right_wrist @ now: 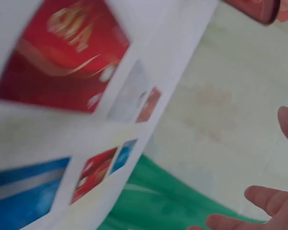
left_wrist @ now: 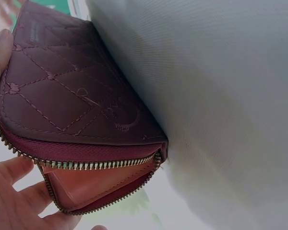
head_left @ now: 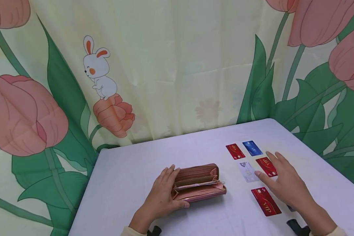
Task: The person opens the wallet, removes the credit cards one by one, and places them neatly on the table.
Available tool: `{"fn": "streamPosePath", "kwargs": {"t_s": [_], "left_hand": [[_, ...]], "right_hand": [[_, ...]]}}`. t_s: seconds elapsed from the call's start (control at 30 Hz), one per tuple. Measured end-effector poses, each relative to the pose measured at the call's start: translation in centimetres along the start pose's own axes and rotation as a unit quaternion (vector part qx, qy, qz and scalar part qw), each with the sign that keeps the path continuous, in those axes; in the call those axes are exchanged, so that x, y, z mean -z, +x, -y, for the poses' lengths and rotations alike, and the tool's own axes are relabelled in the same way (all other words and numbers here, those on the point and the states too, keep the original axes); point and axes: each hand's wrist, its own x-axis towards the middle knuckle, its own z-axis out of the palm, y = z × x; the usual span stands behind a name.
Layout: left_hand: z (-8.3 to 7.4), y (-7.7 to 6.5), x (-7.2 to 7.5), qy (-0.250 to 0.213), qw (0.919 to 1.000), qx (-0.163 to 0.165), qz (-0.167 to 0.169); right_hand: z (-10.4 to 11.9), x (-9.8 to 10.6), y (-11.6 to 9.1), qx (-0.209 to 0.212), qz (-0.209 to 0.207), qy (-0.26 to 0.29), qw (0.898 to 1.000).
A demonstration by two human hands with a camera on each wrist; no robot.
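Note:
An unzipped pink-maroon long wallet (head_left: pixel 199 191) stands on the white table, its compartments facing up. My left hand (head_left: pixel 160 193) grips its left end, thumb at the front and fingers behind; the left wrist view shows its quilted cover (left_wrist: pixel 62 91) and parted zipper. Over the cards on the right hovers my right hand (head_left: pixel 290 183), fingers spread and holding nothing. Around it lie a red VIP card (head_left: pixel 235 151), a blue card (head_left: pixel 252 148), a pale card (head_left: pixel 248 172), a second red card (head_left: pixel 265 165) and a nearer red card (head_left: pixel 266 201). Another blue card (right_wrist: pixel 29 191) is mostly hidden by that hand in the head view.
The table (head_left: pixel 129 167) has a white cloth, and its far edge runs along a curtain (head_left: pixel 177 65) printed with tulips and a rabbit. Black straps (head_left: pixel 296 226) show by both wrists.

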Motion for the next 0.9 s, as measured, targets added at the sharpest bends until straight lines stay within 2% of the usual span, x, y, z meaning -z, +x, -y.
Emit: {"fn": "streamPosePath", "kwargs": {"t_s": [0.27,0.47,0.57,0.7,0.9], "left_hand": [[0.1,-0.1,0.0,0.005,1.0000,0.005,0.000],[-0.1,-0.2,0.0,0.008,0.9999,0.004,-0.005],[-0.2,-0.3,0.0,0.011,0.9999,0.000,-0.012],[-0.2,-0.3,0.0,0.027,0.9988,-0.023,-0.034],[-0.4,-0.1,0.1,0.052,0.9966,-0.039,-0.050]], "right_hand": [[5.4,-1.5,1.1,0.058,0.051,0.027,0.997],[8.3,-3.5,1.3,0.121,0.079,0.056,0.988],[9.4,-4.6,1.3,0.152,0.101,0.083,0.980],[10.4,-5.9,1.4,0.176,0.130,0.103,0.970],[11.1,-7.0,1.6,0.191,0.152,0.101,0.965]]}}
